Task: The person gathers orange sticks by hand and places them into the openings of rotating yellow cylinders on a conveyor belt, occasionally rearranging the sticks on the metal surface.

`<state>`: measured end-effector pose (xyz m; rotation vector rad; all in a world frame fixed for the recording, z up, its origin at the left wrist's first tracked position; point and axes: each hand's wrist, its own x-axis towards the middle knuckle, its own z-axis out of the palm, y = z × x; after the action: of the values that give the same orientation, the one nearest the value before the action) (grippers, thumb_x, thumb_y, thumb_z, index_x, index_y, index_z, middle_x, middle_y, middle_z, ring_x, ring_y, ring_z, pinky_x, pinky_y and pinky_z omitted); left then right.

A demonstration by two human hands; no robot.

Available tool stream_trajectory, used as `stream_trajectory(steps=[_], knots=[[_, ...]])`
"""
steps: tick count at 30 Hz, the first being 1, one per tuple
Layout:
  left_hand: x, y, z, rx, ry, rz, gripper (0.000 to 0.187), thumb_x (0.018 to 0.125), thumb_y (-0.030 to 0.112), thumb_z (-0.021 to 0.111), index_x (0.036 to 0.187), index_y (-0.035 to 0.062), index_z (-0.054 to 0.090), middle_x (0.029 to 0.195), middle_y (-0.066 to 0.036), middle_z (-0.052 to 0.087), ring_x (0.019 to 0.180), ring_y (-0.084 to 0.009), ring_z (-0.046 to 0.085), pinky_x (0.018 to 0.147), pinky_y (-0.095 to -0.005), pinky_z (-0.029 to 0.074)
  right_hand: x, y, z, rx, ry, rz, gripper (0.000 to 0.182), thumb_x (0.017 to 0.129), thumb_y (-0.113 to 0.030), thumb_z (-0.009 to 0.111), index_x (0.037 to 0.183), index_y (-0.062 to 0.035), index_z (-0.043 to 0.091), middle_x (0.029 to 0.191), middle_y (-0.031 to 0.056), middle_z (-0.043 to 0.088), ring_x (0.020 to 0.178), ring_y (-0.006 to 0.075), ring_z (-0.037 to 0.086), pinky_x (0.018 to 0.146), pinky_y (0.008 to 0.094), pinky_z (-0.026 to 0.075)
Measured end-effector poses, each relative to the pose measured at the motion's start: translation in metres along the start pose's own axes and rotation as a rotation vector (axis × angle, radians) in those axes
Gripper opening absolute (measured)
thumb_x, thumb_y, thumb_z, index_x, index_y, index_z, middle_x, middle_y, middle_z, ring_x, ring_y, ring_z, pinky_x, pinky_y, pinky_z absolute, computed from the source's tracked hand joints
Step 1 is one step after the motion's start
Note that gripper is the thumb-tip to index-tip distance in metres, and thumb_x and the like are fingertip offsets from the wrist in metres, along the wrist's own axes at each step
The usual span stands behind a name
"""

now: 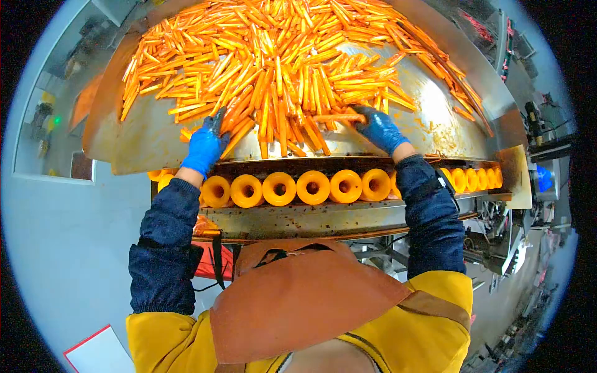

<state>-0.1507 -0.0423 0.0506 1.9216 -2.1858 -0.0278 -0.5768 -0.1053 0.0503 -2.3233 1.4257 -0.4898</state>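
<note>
A big heap of orange carrots [292, 62] lies on a sloped metal tray [149, 140] in front of me. My left hand [204, 147], in a blue glove, rests at the lower left edge of the heap with its fingers on a few carrots. Also gloved in blue, my right hand [378, 128] reaches into the lower right of the heap, and its fingers close around one carrot [339, 117] lying crosswise. Below the tray runs a row of yellow funnel cups [280, 188], several of them side by side, all showing dark round holes.
A metal frame [323, 217] carries the cup row just above my brown apron [298, 298]. Machine parts and cables crowd the right side [535, 161]. A pale floor [68, 248] spreads to the left, with a red-edged white sheet [99, 354] at the bottom left.
</note>
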Motion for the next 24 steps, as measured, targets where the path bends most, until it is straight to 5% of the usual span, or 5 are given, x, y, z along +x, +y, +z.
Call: stream_trajectory(steps=[13,16,18,19,24], knots=[[-0.028,-0.015,-0.022,-0.059,0.031,0.044,0.064,0.078,0.026,0.063,0.135,0.027,0.035,0.109,-0.021,0.055,0.09,-0.0377,0.058,0.075,-0.0445,0.049,-0.02,0.025,-0.026,0.108,0.145,0.271,0.039,0.082,-0.032,0.058,0.113,-0.0088,0.057,0.097,0.022,0.062,0.091,0.0361,0.059,0.078,0.0423,0.047],[-0.033,-0.009,-0.014,0.037,-0.013,0.029,0.066,0.078,0.027,0.063,0.136,0.0312,0.032,0.112,-0.023,0.053,0.094,-0.0384,0.056,0.076,-0.0443,0.049,-0.037,-0.044,-0.048,0.087,0.184,0.264,0.039,0.082,-0.029,0.059,0.114,-0.008,0.057,0.098,0.0211,0.061,0.093,0.0357,0.059,0.079,0.0416,0.047],[-0.035,-0.017,-0.009,-0.031,0.023,0.028,0.065,0.078,0.026,0.063,0.136,0.0309,0.033,0.111,-0.022,0.053,0.094,-0.0383,0.056,0.076,-0.0442,0.049,-0.049,-0.069,-0.045,0.191,0.09,0.173,0.036,0.083,-0.025,0.059,0.115,-0.0086,0.056,0.1,0.0198,0.061,0.093,0.0357,0.059,0.08,0.0405,0.047],[-0.036,-0.021,-0.007,-0.094,0.062,0.04,0.064,0.078,0.026,0.063,0.135,0.0307,0.034,0.111,-0.022,0.053,0.094,-0.0381,0.056,0.076,-0.0441,0.049,-0.053,-0.08,-0.038,0.008,0.079,-0.052,0.035,0.081,-0.019,0.06,0.115,-0.0101,0.057,0.1,0.0187,0.061,0.092,0.0353,0.059,0.081,0.0397,0.048],[-0.037,-0.025,-0.02,-0.137,-0.004,-0.009,0.06,0.08,0.024,0.061,0.135,0.0257,0.036,0.113,-0.021,0.054,0.098,-0.0385,0.054,0.082,-0.043,0.047,-0.051,-0.161,0.006,-0.213,-0.194,-0.305,0.038,0.074,-0.017,0.063,0.111,-0.0111,0.059,0.086,0.0135,0.062,0.079,0.031,0.061,0.068,0.0383,0.049]])
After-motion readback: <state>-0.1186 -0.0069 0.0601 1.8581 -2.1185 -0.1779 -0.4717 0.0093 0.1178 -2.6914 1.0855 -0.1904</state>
